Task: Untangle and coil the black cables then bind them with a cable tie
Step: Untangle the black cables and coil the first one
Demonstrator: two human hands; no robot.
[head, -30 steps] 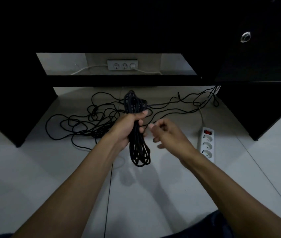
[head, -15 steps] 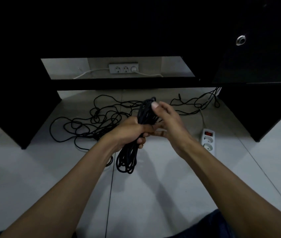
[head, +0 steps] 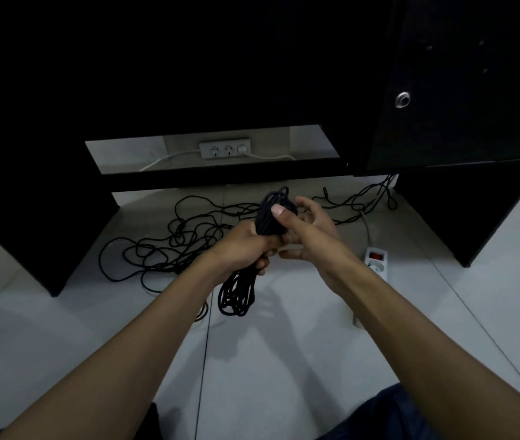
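A coiled bundle of black cable (head: 237,295) hangs upright above the white floor. My left hand (head: 242,247) grips it round the middle. My right hand (head: 307,231) holds the bundle's upper part, thumb pressed on its front, fingers curled behind. A small pale strip, maybe a cable tie (head: 290,248), shows between the two hands; I cannot tell which fingers hold it. More black cable (head: 169,246) lies loose and tangled on the floor behind, running right toward the desk leg (head: 363,201).
A black desk (head: 45,233) surrounds the space, with a cabinet door and metal knob (head: 402,100) at right. A white power strip (head: 376,260) lies on the floor right of my hands. A wall socket strip (head: 224,149) with white leads sits at the back.
My right hand came in from the right and took hold of the bundle's top. The bundle tilted and shifted slightly; the left hand kept its grip.
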